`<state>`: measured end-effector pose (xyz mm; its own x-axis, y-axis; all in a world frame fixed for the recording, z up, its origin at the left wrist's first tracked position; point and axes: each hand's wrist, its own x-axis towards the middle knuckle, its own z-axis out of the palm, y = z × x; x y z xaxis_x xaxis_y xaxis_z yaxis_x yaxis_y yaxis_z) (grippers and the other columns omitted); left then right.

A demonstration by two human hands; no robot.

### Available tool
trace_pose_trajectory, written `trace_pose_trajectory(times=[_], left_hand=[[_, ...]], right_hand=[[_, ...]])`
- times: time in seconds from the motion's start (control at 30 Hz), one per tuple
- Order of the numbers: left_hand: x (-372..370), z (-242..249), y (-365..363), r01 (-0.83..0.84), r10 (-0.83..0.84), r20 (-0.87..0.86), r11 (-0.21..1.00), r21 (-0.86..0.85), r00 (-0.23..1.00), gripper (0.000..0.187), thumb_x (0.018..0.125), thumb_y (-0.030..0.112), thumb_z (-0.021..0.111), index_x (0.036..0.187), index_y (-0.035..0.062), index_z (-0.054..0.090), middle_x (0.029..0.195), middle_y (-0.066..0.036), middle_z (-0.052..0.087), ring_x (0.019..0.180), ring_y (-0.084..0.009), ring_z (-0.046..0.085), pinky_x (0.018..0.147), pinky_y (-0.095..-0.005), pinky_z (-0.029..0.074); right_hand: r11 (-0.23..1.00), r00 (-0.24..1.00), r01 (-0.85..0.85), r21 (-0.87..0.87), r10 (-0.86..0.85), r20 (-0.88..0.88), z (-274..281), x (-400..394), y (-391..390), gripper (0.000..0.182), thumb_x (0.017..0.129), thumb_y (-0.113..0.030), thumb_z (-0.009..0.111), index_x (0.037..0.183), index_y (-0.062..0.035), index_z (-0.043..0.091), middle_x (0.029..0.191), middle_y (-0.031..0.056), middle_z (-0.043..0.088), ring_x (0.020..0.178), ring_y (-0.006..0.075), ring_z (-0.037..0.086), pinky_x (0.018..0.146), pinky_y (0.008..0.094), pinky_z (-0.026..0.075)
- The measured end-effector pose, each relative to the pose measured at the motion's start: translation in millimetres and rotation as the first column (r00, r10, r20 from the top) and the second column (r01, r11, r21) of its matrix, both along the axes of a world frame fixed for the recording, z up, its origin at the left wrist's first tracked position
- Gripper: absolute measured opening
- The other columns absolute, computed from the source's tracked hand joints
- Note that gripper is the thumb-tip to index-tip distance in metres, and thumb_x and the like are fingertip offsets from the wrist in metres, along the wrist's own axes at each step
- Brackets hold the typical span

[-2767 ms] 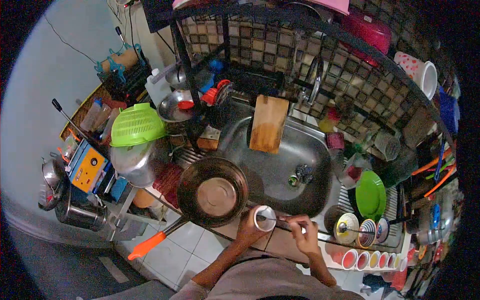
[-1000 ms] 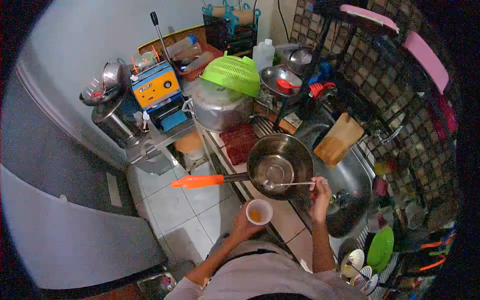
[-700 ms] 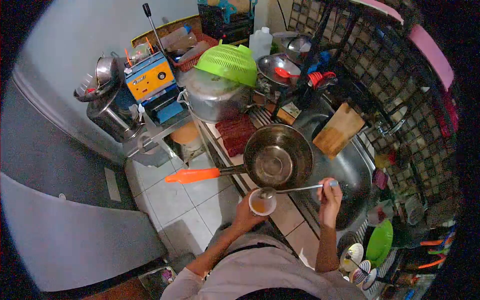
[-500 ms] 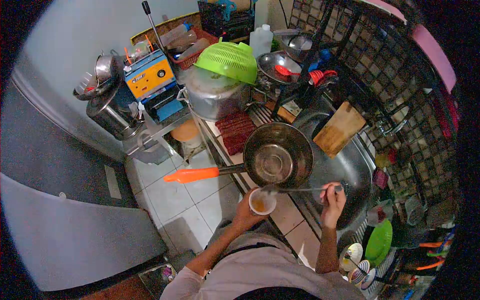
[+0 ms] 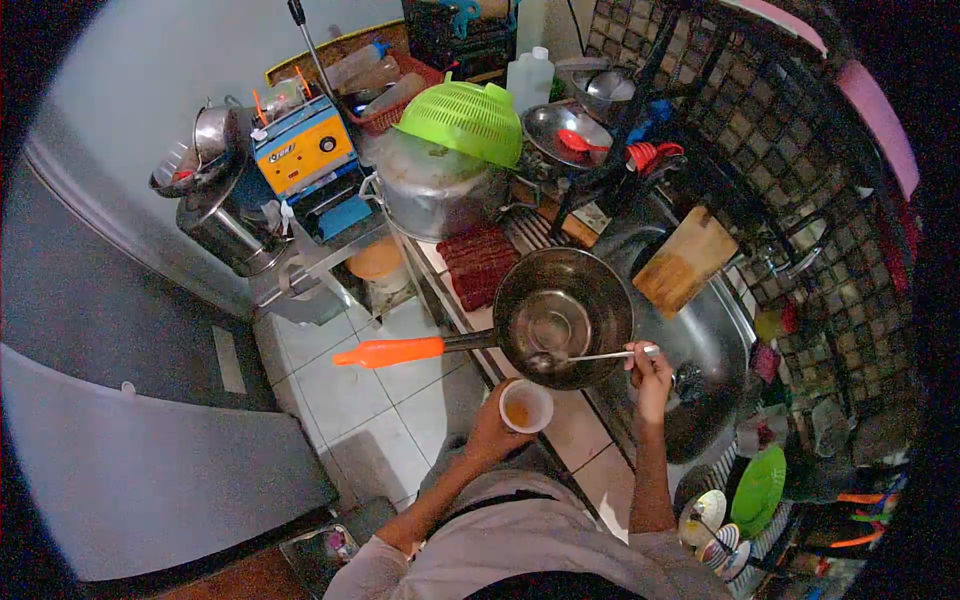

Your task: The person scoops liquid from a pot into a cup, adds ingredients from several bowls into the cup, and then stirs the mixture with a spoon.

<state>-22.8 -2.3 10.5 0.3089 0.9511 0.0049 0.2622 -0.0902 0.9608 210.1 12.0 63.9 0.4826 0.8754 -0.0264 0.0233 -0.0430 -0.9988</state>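
A small white cup [image 5: 527, 408] with some amber liquid at the bottom is held upright in my left hand [image 5: 490, 425], its fingers wrapped round the side. My right hand [image 5: 651, 382] is closed on the handle end of a long metal ladle [image 5: 597, 356], whose bowl is down inside the deep frying pan [image 5: 610, 290] near its front wall. The pan has an orange-gripped handle [image 5: 390, 352] pointing left over the floor, and rests between the counter and the sink. A dark red folded cloth [image 5: 476, 266] lies at the pan's left side.
Behind the cloth stands a large metal pot [image 5: 440, 197] topped by a green colander [image 5: 462, 122]. A wooden cutting board [image 5: 686, 261] leans across the sink [image 5: 715, 345]. To the right sit a green plate [image 5: 760, 492] and several bowls. A yellow-blue sealing machine [image 5: 303, 155] stands at the left.
The ladle's bowl has moved from over the cup into the pan, with my right hand shifting slightly up and left. The cup stays almost in place in my left hand.
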Motion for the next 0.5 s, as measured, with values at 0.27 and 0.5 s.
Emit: trace_pose_trajectory(times=[0.27,0.5], left_hand=[[-1,1,2,0.043,-0.044,0.033,0.999,0.029,0.998,0.072,0.055,0.016,0.076,0.116,0.0039,0.04,0.111,-0.014,0.048,0.106,-0.0284,0.046,0.088,-0.0363,0.038],[0,-6,4,0.076,-0.075,-0.014,0.997,0.031,0.997,0.082,0.055,0.03,0.078,0.12,0.003,0.036,0.111,-0.014,0.05,0.107,-0.0263,0.047,0.091,-0.0349,0.037]], right_hand=[[0.999,0.973,0.046,-0.005,-0.046,-0.226,27,1,-15,0.016,0.082,-0.021,0.055,0.081,-0.0052,0.059,0.062,-0.0015,0.051,0.051,0.0046,0.039,0.045,0.0187,0.026],[0.987,0.993,-0.116,0.109,0.116,0.004,51,-10,-36,0.016,0.086,-0.019,0.049,0.081,-0.0045,0.054,0.062,-0.0012,0.048,0.049,0.004,0.037,0.045,0.0179,0.026]])
